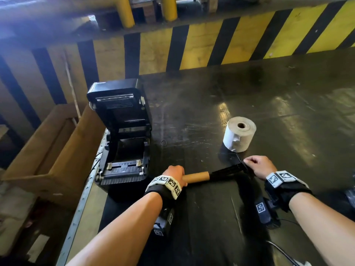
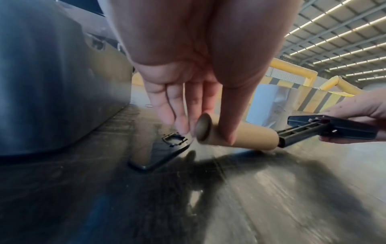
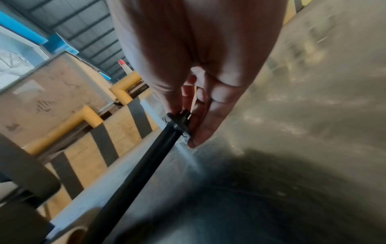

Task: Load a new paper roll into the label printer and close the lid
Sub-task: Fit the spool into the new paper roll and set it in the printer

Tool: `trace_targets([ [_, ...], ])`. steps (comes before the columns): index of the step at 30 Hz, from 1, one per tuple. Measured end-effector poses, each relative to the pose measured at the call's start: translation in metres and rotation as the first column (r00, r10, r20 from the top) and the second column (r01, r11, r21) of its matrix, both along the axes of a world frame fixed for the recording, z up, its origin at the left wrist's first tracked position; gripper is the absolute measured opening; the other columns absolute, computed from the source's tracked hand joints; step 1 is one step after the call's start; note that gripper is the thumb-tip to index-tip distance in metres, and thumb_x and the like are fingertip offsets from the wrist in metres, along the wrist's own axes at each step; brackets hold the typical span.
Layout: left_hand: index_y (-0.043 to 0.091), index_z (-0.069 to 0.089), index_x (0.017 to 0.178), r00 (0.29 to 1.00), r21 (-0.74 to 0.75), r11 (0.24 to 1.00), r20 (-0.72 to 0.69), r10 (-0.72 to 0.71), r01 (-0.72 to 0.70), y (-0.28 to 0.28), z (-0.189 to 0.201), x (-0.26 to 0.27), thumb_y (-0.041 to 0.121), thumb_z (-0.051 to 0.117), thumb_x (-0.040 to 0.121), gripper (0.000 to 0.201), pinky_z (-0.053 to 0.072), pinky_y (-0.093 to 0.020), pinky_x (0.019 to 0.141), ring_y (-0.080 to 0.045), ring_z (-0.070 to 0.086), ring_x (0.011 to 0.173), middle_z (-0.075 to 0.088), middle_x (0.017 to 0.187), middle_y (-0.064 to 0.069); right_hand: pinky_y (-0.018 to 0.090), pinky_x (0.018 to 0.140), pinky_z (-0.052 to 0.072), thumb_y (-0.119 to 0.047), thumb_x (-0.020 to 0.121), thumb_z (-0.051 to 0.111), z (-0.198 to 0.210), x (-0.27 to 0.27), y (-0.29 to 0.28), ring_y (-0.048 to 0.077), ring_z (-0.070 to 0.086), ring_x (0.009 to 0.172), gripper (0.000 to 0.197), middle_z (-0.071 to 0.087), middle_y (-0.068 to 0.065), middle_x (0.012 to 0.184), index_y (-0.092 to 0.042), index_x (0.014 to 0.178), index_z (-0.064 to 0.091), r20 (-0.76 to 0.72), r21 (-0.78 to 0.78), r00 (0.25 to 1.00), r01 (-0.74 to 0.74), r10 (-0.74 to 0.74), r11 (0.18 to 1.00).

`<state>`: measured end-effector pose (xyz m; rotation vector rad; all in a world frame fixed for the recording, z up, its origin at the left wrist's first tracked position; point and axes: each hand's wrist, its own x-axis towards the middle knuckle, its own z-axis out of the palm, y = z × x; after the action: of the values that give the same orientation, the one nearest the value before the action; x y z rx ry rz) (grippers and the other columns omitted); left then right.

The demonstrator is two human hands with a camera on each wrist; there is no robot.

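The black label printer (image 1: 123,135) stands at the table's left edge with its lid raised and its paper bay empty. A new paper roll (image 1: 240,136) stands on end to the right of it. My left hand (image 1: 173,174) pinches a bare brown cardboard core (image 2: 238,135) between thumb and fingers. The core sits on one end of a black spindle (image 1: 228,170). My right hand (image 1: 258,166) pinches the spindle's other end by its flat end plate (image 3: 179,121). A loose black plastic guide plate (image 2: 165,151) lies on the table under my left hand.
An open cardboard box (image 1: 48,150) sits off the table's left edge. A yellow and black striped barrier (image 1: 211,47) runs along the far side of the dark table (image 1: 288,104). A cable (image 1: 282,250) trails at the near right.
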<state>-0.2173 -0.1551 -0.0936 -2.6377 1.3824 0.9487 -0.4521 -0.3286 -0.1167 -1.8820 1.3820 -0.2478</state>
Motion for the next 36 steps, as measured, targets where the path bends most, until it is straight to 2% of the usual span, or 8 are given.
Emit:
trace_targets([
  [11, 0.013, 0.062, 0.117, 0.995, 0.171, 0.98, -0.02, -0.102, 0.104, -0.022, 0.004, 0.008, 0.034, 0.077, 0.071, 0.052, 0.052, -0.034, 0.089, -0.027, 0.062, 0.107, 0.065, 0.12, -0.009, 0.029, 0.082, 0.039, -0.034, 0.091, 0.05, -0.006, -0.017, -0.008, 0.03, 0.059, 0.108, 0.029, 0.067, 0.009, 0.116, -0.016, 0.104, 0.068, -0.144, 0.029, 0.988, -0.052, 0.056, 0.998],
  [15, 0.013, 0.058, 0.124, 0.994, 0.047, 0.996, -0.084, -0.074, 0.078, -0.052, 0.02, 0.015, 0.04, 0.076, 0.072, 0.061, 0.049, -0.033, 0.094, -0.026, 0.061, 0.112, 0.065, 0.122, -0.009, 0.03, 0.082, 0.041, -0.04, 0.089, 0.051, 0.019, -0.024, -0.021, 0.03, 0.061, 0.1, 0.031, 0.071, 0.011, 0.106, -0.016, 0.1, 0.067, -0.151, -0.017, 0.988, -0.004, 0.002, 1.0],
  [18, 0.014, 0.043, 0.138, 0.98, -0.077, 0.996, -0.188, -0.061, 0.047, -0.081, 0.033, 0.012, 0.034, 0.07, 0.08, 0.067, 0.042, -0.035, 0.105, -0.026, 0.054, 0.123, 0.057, 0.135, -0.009, 0.027, 0.078, 0.039, -0.032, 0.087, 0.057, 0.053, -0.016, -0.036, 0.027, 0.06, 0.09, 0.024, 0.071, 0.008, 0.098, -0.012, 0.096, 0.068, -0.052, -0.172, 0.999, 0.002, -0.011, 0.985],
  [21, 0.017, 0.031, 0.145, 0.967, -0.146, 0.988, -0.243, -0.075, 0.04, -0.118, 0.036, 0.004, 0.03, 0.064, 0.084, 0.071, 0.039, -0.035, 0.109, -0.025, 0.05, 0.129, 0.048, 0.145, -0.007, 0.026, 0.08, 0.04, -0.03, 0.081, 0.065, 0.077, 0.004, -0.055, 0.028, 0.061, 0.096, 0.028, 0.067, 0.011, 0.105, -0.01, 0.101, 0.065, 0.017, -0.322, 1.0, -0.008, 0.014, 0.947],
  [28, 0.019, 0.023, 0.148, 0.917, -0.186, 0.983, -0.391, -0.075, 0.001, -0.182, 0.022, -0.017, 0.009, 0.056, 0.084, 0.072, 0.042, -0.043, 0.107, -0.028, 0.049, 0.129, 0.042, 0.148, -0.009, 0.04, 0.103, 0.04, -0.052, 0.068, 0.069, 0.068, 0.057, -0.08, 0.029, 0.046, 0.123, 0.074, 0.045, 0.011, 0.134, -0.015, 0.127, 0.045, -0.187, -0.16, 0.969, -0.193, 0.163, 0.968],
  [30, 0.023, 0.028, 0.145, 0.901, -0.188, 0.982, -0.423, -0.092, 0.012, -0.189, 0.007, -0.023, 0.016, 0.054, 0.078, 0.073, 0.044, -0.045, 0.105, -0.032, 0.052, 0.125, 0.048, 0.143, -0.012, 0.046, 0.108, 0.036, -0.057, 0.067, 0.068, 0.06, 0.067, -0.083, 0.034, 0.037, 0.132, 0.084, 0.034, 0.017, 0.145, -0.017, 0.134, 0.038, -0.261, -0.118, 0.949, -0.211, 0.174, 0.97],
  [33, 0.032, 0.037, 0.133, 0.884, -0.184, 0.983, -0.456, -0.098, 0.014, -0.201, -0.028, -0.022, 0.027, 0.045, 0.061, 0.072, 0.049, -0.048, 0.097, -0.035, 0.06, 0.11, 0.062, 0.126, -0.01, 0.046, 0.104, 0.039, -0.054, 0.066, 0.069, 0.055, 0.074, -0.084, 0.037, 0.037, 0.129, 0.083, 0.035, 0.017, 0.143, -0.016, 0.132, 0.036, -0.292, -0.163, 0.946, -0.193, 0.139, 0.968],
  [36, 0.034, 0.037, 0.134, 0.874, -0.196, 0.98, -0.472, -0.112, 0.02, -0.197, -0.018, -0.025, 0.027, 0.048, 0.066, 0.069, 0.05, -0.047, 0.096, -0.033, 0.062, 0.107, 0.063, 0.126, -0.007, 0.045, 0.097, 0.043, -0.052, 0.067, 0.067, 0.056, 0.078, -0.08, 0.036, 0.043, 0.121, 0.075, 0.042, 0.013, 0.134, -0.017, 0.127, 0.039, -0.311, -0.205, 0.944, -0.176, 0.106, 0.963],
])
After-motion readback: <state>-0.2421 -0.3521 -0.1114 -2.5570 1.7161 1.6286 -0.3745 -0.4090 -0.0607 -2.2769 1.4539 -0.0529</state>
